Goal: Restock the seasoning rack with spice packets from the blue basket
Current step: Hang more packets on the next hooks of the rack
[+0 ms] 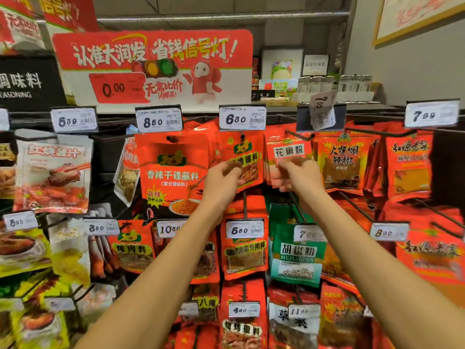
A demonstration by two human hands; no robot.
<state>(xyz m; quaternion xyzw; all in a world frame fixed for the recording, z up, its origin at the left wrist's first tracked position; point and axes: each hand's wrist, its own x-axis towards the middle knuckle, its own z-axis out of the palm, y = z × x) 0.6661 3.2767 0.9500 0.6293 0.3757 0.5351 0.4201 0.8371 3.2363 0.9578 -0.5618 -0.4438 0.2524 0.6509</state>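
Here you are at the hanging stage: your left hand [224,173] pinches the side of a glossy red foil spice packet [247,161] on the peg under the white 6.80 price tag [242,118], fingers curled on its edge. Your right hand [293,173] sits just beside it, fingers curled (whether they grip the neighbouring red packets I cannot tell). The blue basket is out of view. Next, I'd judge, seat the packet's hole fully on the black wire hook [242,137] and square the row.
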